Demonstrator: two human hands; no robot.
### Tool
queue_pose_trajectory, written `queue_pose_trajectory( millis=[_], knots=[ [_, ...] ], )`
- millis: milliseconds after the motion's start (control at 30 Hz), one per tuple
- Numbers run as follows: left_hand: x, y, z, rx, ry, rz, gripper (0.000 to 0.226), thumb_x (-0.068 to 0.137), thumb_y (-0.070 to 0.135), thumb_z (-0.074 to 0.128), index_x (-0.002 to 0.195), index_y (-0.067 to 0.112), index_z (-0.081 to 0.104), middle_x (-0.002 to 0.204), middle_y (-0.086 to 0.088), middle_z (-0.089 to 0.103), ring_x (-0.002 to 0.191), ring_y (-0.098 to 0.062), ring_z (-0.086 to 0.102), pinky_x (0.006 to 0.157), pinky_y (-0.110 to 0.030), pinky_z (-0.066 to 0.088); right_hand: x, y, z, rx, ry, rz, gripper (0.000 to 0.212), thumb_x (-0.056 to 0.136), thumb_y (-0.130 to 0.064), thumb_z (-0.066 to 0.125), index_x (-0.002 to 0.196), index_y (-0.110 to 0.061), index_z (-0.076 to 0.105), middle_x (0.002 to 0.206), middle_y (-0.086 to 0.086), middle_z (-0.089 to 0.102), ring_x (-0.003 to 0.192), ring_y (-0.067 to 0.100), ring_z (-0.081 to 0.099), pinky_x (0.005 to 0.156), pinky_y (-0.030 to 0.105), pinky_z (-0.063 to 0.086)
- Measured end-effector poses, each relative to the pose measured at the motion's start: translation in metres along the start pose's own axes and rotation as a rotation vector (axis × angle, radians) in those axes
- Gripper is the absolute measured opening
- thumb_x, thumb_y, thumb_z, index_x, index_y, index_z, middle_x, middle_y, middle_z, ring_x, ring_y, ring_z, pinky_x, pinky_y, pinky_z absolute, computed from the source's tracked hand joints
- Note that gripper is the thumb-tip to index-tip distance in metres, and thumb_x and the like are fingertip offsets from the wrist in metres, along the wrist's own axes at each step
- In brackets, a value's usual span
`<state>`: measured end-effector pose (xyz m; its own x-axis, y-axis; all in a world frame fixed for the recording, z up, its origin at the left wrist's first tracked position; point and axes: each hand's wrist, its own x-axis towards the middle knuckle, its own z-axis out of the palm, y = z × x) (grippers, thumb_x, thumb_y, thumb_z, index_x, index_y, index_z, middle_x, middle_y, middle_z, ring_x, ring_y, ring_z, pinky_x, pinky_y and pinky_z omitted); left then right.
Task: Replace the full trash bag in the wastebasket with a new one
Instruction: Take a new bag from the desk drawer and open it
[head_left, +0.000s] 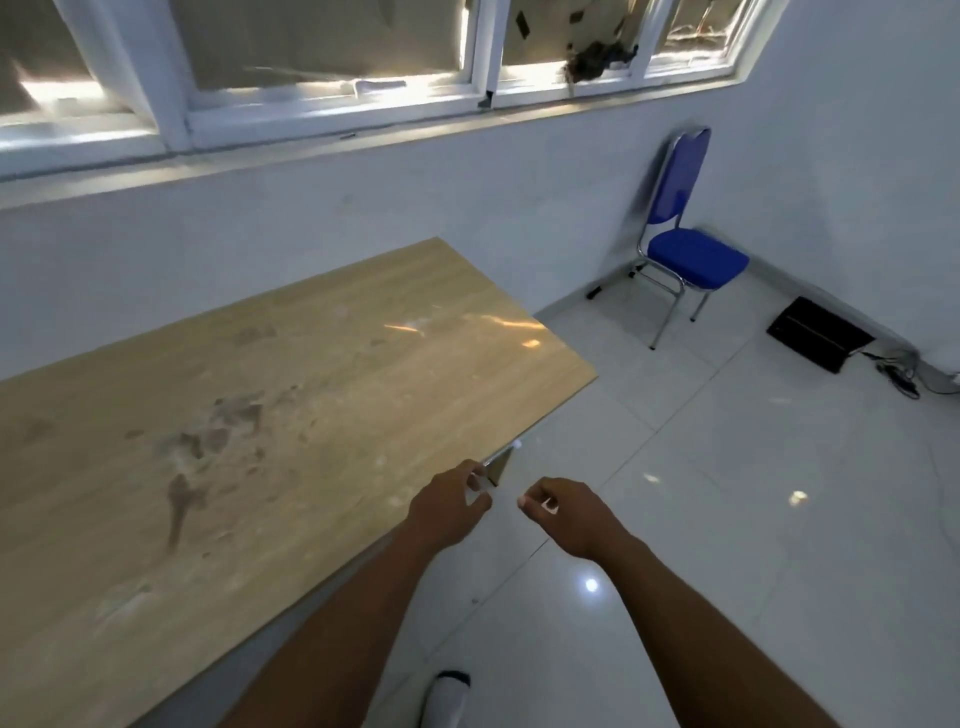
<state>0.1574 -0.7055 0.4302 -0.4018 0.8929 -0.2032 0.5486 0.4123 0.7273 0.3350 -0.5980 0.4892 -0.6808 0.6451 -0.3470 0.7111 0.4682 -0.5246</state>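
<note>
No wastebasket and no trash bag are in view. Both my bare forearms reach forward over the near right edge of a wooden table (270, 395). My left hand (448, 508) hovers at that edge with its fingers curled; a small whitish bit shows between thumb and fingers, too blurred to name. My right hand (563, 514) is a short gap to its right, above the floor. Its fingers are curled in a pinch with pale specks at the tips. Whether either hand truly holds something is unclear.
White floor tiles (727, 519) spread to the right. A blue chair (691, 257) stands in the far corner, with a black flat object (818, 333) and cables (904, 376) by the right wall. Windows (332, 57) run above the table. My shoe tip (448, 696) shows below.
</note>
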Motion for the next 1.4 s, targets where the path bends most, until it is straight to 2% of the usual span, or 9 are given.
queue_pose_trajectory(
  millis=[133, 333, 467, 600, 733, 933, 1067, 1233, 1400],
  knots=[
    [0.051, 0.009, 0.018, -0.005, 0.072, -0.044, 0.038, 0.089, 0.038, 0.059, 0.126, 0.03, 0.055, 0.115, 0.012, 0.063, 0.098, -0.014, 0.061, 0.074, -0.026, 0.044, 0.051, 0.037, -0.034, -0.007, -0.004, 0.001, 0.031, 0.1, -0.046, 0.058, 0.11, -0.018, 0.069, 0.116, -0.001, 0.067, 0.103, 0.01, 0.057, 0.084, 0.023, 0.042],
    [0.098, 0.012, 0.045, 0.023, 0.214, -0.143, 0.039, 0.091, 0.034, 0.059, 0.13, 0.028, 0.055, 0.117, 0.012, 0.061, 0.104, -0.013, 0.059, 0.078, -0.027, 0.047, 0.125, 0.08, -0.044, -0.222, -0.173, -0.104, 0.038, 0.098, -0.054, 0.055, 0.122, -0.025, 0.062, 0.134, -0.002, 0.054, 0.129, 0.017, 0.045, 0.102, 0.035, 0.043],
    [0.115, 0.01, 0.071, 0.204, 0.379, -0.142, 0.046, 0.087, 0.04, 0.053, 0.129, 0.023, 0.058, 0.124, 0.004, 0.061, 0.114, -0.022, 0.056, 0.081, -0.034, 0.048, 0.172, 0.103, -0.045, -0.325, -0.197, -0.28, 0.046, 0.098, -0.05, 0.057, 0.134, -0.021, 0.054, 0.146, 0.003, 0.045, 0.139, 0.024, 0.037, 0.102, 0.038, 0.041],
    [0.124, 0.014, 0.105, 0.373, 0.494, -0.296, 0.059, 0.086, 0.051, 0.055, 0.138, 0.023, 0.05, 0.141, -0.003, 0.05, 0.128, -0.029, 0.046, 0.098, -0.045, 0.045, 0.213, 0.132, -0.043, -0.343, -0.231, -0.491, 0.059, 0.096, -0.051, 0.057, 0.143, -0.017, 0.048, 0.157, 0.009, 0.036, 0.147, 0.031, 0.029, 0.113, 0.047, 0.035],
    [0.146, 0.009, 0.131, 0.505, 0.612, -0.366, 0.068, 0.092, 0.061, 0.046, 0.148, 0.022, 0.042, 0.157, -0.003, 0.035, 0.145, -0.028, 0.03, 0.114, -0.046, 0.029, 0.263, 0.15, -0.031, -0.369, -0.095, -0.745, 0.07, 0.092, -0.062, 0.04, 0.146, -0.019, 0.046, 0.158, 0.007, 0.038, 0.147, 0.032, 0.033, 0.116, 0.059, 0.029],
    [0.181, -0.004, 0.155, 0.66, 0.723, -0.428, 0.07, 0.098, 0.063, 0.03, 0.154, 0.021, 0.033, 0.162, -0.002, 0.025, 0.151, -0.021, 0.019, 0.119, -0.05, 0.021, 0.32, 0.164, -0.01, -0.452, 0.069, -0.911, 0.081, 0.096, -0.07, 0.032, 0.158, -0.017, 0.034, 0.167, 0.004, 0.028, 0.155, 0.026, 0.022, 0.121, 0.064, 0.015],
    [0.19, -0.02, 0.168, 0.796, 0.915, -0.38, 0.069, 0.094, 0.063, 0.042, 0.148, 0.02, 0.045, 0.155, -0.001, 0.039, 0.145, -0.02, 0.034, 0.115, -0.047, 0.03, 0.325, 0.177, 0.008, -0.409, 0.286, -0.978, 0.081, 0.096, -0.071, 0.036, 0.158, -0.018, 0.037, 0.166, 0.001, 0.032, 0.155, 0.021, 0.025, 0.123, 0.057, 0.015],
    [0.199, -0.038, 0.174, 0.872, 1.104, -0.243, 0.068, 0.087, 0.06, 0.053, 0.138, 0.016, 0.058, 0.143, -0.003, 0.054, 0.135, -0.018, 0.049, 0.108, -0.045, 0.041, 0.334, 0.178, 0.03, -0.264, 0.514, -1.004, 0.064, 0.097, -0.055, 0.045, 0.146, -0.016, 0.055, 0.153, 0.004, 0.052, 0.144, 0.022, 0.046, 0.117, 0.05, 0.033],
    [0.206, -0.05, 0.177, 0.934, 1.256, -0.101, 0.06, 0.083, 0.058, 0.059, 0.124, 0.015, 0.07, 0.129, -0.001, 0.066, 0.122, -0.016, 0.062, 0.099, -0.041, 0.048, 0.344, 0.187, 0.038, -0.231, 0.627, -1.134, 0.062, 0.099, -0.057, 0.043, 0.138, -0.014, 0.063, 0.141, 0.006, 0.063, 0.132, 0.021, 0.059, 0.109, 0.044, 0.042]
  ],
)
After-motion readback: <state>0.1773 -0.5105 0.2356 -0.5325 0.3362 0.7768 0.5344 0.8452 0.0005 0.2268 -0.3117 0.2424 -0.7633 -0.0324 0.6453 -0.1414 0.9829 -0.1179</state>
